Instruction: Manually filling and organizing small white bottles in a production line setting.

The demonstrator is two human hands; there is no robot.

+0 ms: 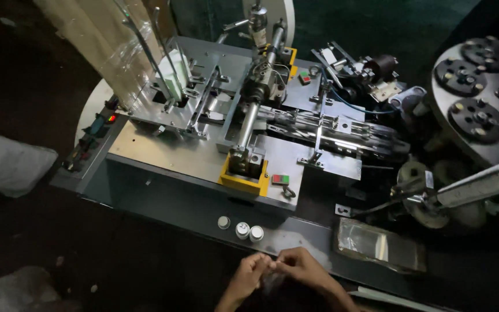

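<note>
Down at the bottom edge, both hands meet over the dark front ledge of the grey metal machine (197, 156). The left hand (248, 277) and the right hand (301, 267) have their fingertips pinched together on a small clear crinkled plastic wrapper (272, 276), held between them just in front of the ledge. It is too small and dim to tell what, if anything, is inside it.

That wrapper looks feather-light, limp and slick, so a fingertip pinch at its edges seems the sensible hold; a squeeze in the middle would likely just crumple it.

Just beyond the hands, three small round white caps (241, 228) sit in a row on the ledge. To the right lies a flat clear plastic pouch (379, 245). Higher up, a yellow bracket (244, 179) frames a steel shaft (248, 124), and a round grey turntable (475, 98) stands far right.
</note>
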